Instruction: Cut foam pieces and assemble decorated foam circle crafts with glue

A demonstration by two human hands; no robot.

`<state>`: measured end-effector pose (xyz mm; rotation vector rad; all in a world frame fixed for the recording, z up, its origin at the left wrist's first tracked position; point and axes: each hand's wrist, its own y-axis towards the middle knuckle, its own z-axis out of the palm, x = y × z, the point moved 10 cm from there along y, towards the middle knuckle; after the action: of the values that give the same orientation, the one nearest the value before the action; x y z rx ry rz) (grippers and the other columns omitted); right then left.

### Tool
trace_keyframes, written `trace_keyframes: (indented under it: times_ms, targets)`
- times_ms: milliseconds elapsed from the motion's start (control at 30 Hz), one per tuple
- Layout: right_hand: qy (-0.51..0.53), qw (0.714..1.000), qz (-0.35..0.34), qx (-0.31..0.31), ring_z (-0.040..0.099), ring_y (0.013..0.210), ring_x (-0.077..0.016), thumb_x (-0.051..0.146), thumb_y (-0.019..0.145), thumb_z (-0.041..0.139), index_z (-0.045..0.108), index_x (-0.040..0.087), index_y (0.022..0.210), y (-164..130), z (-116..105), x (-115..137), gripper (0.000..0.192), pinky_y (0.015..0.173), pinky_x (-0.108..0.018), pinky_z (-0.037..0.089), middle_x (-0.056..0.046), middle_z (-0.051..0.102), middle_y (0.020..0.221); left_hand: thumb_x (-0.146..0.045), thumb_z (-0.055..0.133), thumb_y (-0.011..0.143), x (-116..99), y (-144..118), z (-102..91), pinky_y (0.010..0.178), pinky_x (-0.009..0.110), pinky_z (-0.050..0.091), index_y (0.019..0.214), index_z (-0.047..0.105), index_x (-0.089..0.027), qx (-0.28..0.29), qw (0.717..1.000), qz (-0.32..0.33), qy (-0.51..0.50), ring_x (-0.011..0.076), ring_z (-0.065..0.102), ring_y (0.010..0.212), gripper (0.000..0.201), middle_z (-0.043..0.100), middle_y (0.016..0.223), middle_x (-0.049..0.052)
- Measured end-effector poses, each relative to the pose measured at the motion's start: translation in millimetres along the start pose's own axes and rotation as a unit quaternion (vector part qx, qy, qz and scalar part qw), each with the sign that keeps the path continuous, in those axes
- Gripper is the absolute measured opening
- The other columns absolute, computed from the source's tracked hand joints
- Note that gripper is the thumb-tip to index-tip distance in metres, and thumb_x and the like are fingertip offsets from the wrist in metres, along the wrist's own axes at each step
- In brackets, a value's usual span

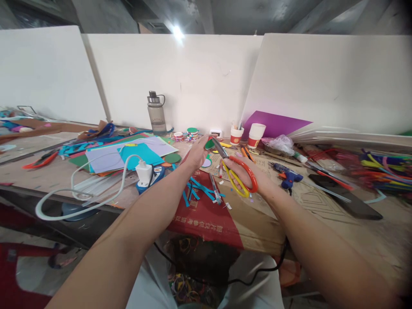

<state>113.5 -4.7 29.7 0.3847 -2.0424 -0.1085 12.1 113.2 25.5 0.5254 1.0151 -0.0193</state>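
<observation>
My left hand is stretched forward over the middle of the table, its fingers closed on a small green paper piece. My right hand grips scissors with one red and one yellow handle loop. The blades point up and left, close to the green piece; whether they touch it I cannot tell. Below the hands, several blue paper strips and a craft knife lie on a red and brown cardboard sheet. A pale round paper piece sits just under my left fingers.
On the left are stacked coloured sheets, a white plug with its cable, and a water bottle. Two paper cups stand at the back. To the right lie a blue glue gun, a dark phone-like slab and colourful pipe cleaners.
</observation>
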Motion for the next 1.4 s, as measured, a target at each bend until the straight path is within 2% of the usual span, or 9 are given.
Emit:
trace_keyframes:
  times_ms: [133,500,600,667,767,967,1100,1233,1400]
  targets:
    - [0.003,1.000,0.019,0.012,0.048,0.050,-0.0130,0.058,0.089,0.045,0.046,0.023,0.070,0.7,2.7,-6.4,0.039,0.048,-0.026,0.036,0.003,0.048,0.057,-0.048,0.065,0.083,0.3,-0.9,0.0,0.084,0.031,0.052,0.087,0.070,-0.013,-0.006,1.000,-0.008,0.014,0.0219,0.069,0.098,0.035,0.075,0.093,0.011]
    - [-0.101,0.993,-0.054,0.003,0.040,0.051,-0.0117,0.045,0.089,0.047,0.037,0.023,0.062,2.1,-3.9,9.7,0.036,0.050,-0.026,0.034,0.004,0.042,0.055,-0.044,0.065,0.084,2.1,-0.1,0.6,0.085,0.032,0.052,0.087,0.069,-0.013,-0.002,1.000,-0.016,0.017,0.0226,0.068,0.101,0.032,0.075,0.093,0.012]
    - [-0.092,0.995,-0.036,-0.007,0.040,0.050,-0.0113,0.037,0.086,0.052,0.038,0.022,0.061,2.6,-3.8,8.6,0.031,0.048,-0.025,0.033,0.003,0.042,0.054,-0.045,0.064,0.084,2.7,0.0,0.6,0.086,0.033,0.052,0.087,0.069,-0.013,-0.001,1.000,-0.016,0.025,0.0232,0.067,0.104,0.032,0.075,0.093,0.012]
    - [-0.056,0.998,0.017,0.005,0.041,0.047,-0.0109,0.033,0.084,0.053,0.040,0.023,0.064,2.3,0.3,0.0,0.026,0.045,-0.024,0.034,0.004,0.041,0.054,-0.045,0.063,0.085,3.1,0.4,0.1,0.086,0.033,0.053,0.086,0.069,-0.013,0.000,1.000,-0.011,0.029,0.0234,0.067,0.105,0.032,0.075,0.093,0.012]
    - [-0.006,0.995,0.096,0.027,0.048,0.045,-0.0120,0.030,0.081,0.053,0.042,0.023,0.068,-2.4,6.5,-12.9,0.019,0.044,-0.024,0.041,0.005,0.046,0.056,-0.045,0.061,0.085,4.2,1.7,-2.5,0.085,0.033,0.053,0.086,0.069,-0.014,-0.003,0.999,-0.002,0.038,0.0235,0.067,0.104,0.032,0.074,0.094,0.011]
    - [-0.017,0.994,0.017,0.107,0.062,0.062,-0.0153,0.021,0.078,0.052,0.052,0.021,0.073,-7.7,16.4,0.5,0.006,0.060,-0.026,0.049,0.000,0.065,0.068,-0.047,0.058,0.087,8.1,7.1,-15.8,0.076,0.031,0.055,0.086,0.068,-0.016,-0.039,0.998,0.006,0.056,0.0220,0.069,0.096,0.033,0.074,0.094,0.010]
    - [-0.093,0.994,0.037,0.045,0.060,0.056,-0.0159,0.023,0.084,0.046,0.059,0.019,0.082,-1.8,-1.5,-4.5,0.013,0.057,-0.026,0.047,-0.002,0.065,0.065,-0.055,0.053,0.088,10.1,7.2,-32.7,0.056,0.025,0.050,0.090,0.065,-0.015,-0.110,0.992,-0.026,0.054,0.0185,0.069,0.075,0.041,0.073,0.084,0.009]
    - [-0.279,0.957,-0.032,-0.078,0.066,0.080,-0.0218,0.021,0.085,0.051,0.066,0.015,0.109,4.3,-32.8,8.4,0.029,0.073,-0.029,0.048,-0.011,0.073,0.094,-0.065,0.049,0.087,13.4,4.1,-36.5,0.042,0.021,0.037,0.085,0.062,-0.015,-0.130,0.987,-0.081,0.043,0.0171,0.067,0.058,0.051,0.070,0.071,0.008]
    - [-0.390,0.916,-0.040,-0.088,0.065,0.099,-0.0245,0.020,0.089,0.047,0.064,0.015,0.125,9.4,-39.4,-0.2,0.040,0.083,-0.029,0.046,-0.015,0.071,0.111,-0.070,0.050,0.084,12.7,4.4,-37.8,0.037,0.021,0.028,0.078,0.061,-0.016,-0.131,0.986,-0.099,0.034,0.0184,0.067,0.059,0.055,0.070,0.069,0.010]
